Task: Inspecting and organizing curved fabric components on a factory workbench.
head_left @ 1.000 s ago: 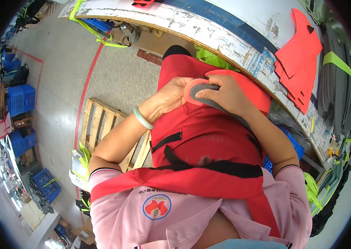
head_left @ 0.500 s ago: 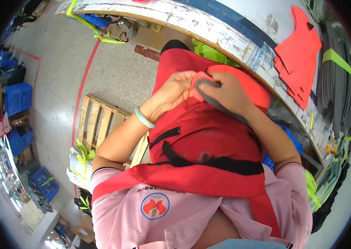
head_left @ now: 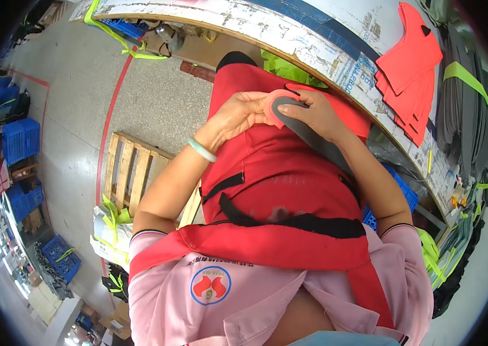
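Above my apron-covered lap, both hands are closed on a soft coral-red fabric piece (head_left: 275, 102) with a rounded end. Beside that rounded end lies a dark grey fabric piece (head_left: 299, 120), its long part running down toward my right forearm. My left hand (head_left: 239, 117) pinches the rounded edge of the coral piece between thumb and fingers. With its thumb on top of the grey piece, my right hand (head_left: 320, 117) grips both layers. More of the coral fabric (head_left: 352, 115) spreads behind my right hand to the worktable's edge.
The white worktable (head_left: 313, 53) crosses ahead and right, bearing a stack of coral cut pieces (head_left: 410, 75) and a bundle of grey pieces (head_left: 468, 115) with a yellow-green band. A wooden pallet (head_left: 131, 173) lies left on the floor. Blue crates (head_left: 20, 138) stand farther left.
The grey piece now lies flatter, with more of its surface showing, and the coral rounded end is turned more toward me. My right thumb has shifted onto the grey piece.
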Motion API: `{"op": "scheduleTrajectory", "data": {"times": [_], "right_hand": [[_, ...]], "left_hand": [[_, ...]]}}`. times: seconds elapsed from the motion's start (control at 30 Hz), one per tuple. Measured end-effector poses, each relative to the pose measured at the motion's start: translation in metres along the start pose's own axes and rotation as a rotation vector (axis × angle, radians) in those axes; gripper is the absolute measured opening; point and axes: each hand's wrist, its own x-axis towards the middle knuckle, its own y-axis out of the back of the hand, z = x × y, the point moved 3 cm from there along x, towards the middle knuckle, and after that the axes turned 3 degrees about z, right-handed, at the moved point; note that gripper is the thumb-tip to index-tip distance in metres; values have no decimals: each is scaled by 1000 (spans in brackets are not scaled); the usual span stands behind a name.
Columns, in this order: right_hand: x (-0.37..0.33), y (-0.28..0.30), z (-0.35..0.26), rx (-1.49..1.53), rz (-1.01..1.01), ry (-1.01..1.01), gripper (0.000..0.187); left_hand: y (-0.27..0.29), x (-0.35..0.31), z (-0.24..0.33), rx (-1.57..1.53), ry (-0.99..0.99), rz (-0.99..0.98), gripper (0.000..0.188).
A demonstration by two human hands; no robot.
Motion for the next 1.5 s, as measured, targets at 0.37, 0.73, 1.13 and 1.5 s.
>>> {"op": "scheduleTrajectory", "data": {"times": [0.37, 0.73, 1.13, 1.5], "right_hand": [[0, -1, 3, 22, -39, -18, 39], [-4, -11, -15, -63, -42, 26, 43], [-6, -14, -1, -86, -95, -29, 37], [-7, -22, -5, -191, 38, 64, 22]], "left_hand": [[-3, -2, -18, -248, 87, -99, 25], [-14, -7, -12, 226, -88, 96, 17], [-10, -14, -35, -190, 56, -26, 34], [-27, -20, -31, -255, 23, 94, 21]]}}
